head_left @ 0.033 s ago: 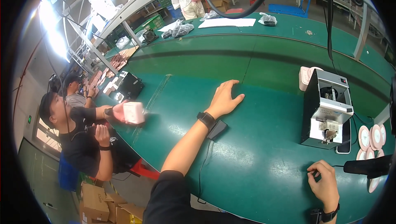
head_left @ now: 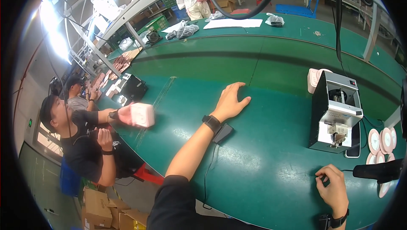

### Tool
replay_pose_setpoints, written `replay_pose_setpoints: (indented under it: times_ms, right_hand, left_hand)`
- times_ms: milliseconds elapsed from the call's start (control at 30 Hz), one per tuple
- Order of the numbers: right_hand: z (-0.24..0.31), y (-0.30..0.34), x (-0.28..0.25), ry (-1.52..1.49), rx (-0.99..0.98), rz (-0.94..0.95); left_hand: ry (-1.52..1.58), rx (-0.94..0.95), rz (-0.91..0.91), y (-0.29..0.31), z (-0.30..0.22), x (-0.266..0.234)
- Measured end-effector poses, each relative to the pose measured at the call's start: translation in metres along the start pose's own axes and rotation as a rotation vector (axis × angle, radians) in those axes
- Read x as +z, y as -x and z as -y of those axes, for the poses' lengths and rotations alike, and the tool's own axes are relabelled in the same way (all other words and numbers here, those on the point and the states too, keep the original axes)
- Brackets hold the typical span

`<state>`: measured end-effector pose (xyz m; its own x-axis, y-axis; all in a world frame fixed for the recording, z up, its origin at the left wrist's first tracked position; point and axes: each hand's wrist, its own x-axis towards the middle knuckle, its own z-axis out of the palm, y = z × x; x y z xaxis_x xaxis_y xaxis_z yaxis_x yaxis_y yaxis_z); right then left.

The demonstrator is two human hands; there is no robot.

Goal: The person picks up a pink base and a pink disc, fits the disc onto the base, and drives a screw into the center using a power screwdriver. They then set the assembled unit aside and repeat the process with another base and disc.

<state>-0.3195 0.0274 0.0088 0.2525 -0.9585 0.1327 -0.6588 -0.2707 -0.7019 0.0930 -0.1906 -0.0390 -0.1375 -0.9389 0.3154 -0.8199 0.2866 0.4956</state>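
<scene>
My left hand [head_left: 231,102] rests on the green tabletop [head_left: 254,145], fingers stretched and thumb apart, holding nothing. At the front right, my right hand [head_left: 334,187] is closed in a pinch, with thumb and forefinger together. Whatever the pinch holds, if anything, is too small to make out. A thin black cable runs from behind its fingers to a dark elongated object [head_left: 377,170]. Beyond this hand stands a black and silver bench machine [head_left: 337,113]. Several round pink-rimmed discs [head_left: 386,141] lie to the right.
Pale pink cases [head_left: 317,79] sit behind the machine, and a phone [head_left: 354,143] lies beside it. A black adapter [head_left: 224,134] with a cable is by my left wrist. At left, a co-worker holds out a pale pink case [head_left: 143,115]. A ridge [head_left: 254,37] crosses the back.
The co-worker's hand with the pale pink case has shifted a little to the right. Both my hands have stayed in place.
</scene>
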Motion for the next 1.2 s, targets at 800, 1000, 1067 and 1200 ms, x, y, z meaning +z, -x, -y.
replay_pose_setpoints:
  times_ms: [800, 1000, 1067, 1200]
  right_hand:
    - [-0.010, -0.015, -0.029, -0.027, -0.565, -0.710]
    - [0.037, -0.071, -0.062, -0.001, -0.572, -0.816]
    - [0.023, -0.097, -0.063, -0.034, -0.499, -0.833]
    - [0.015, -0.116, -0.063, 0.010, -0.306, -0.787]
  left_hand:
    - [-0.611, -0.995, -0.306, 0.011, 0.076, -0.111]
    - [-0.440, -0.712, 0.016, -0.004, 0.098, -0.129]
    - [-0.378, -0.541, 0.094, -0.004, 0.017, -0.099]
    - [-0.240, -0.255, 0.341, 0.008, -0.076, -0.079]
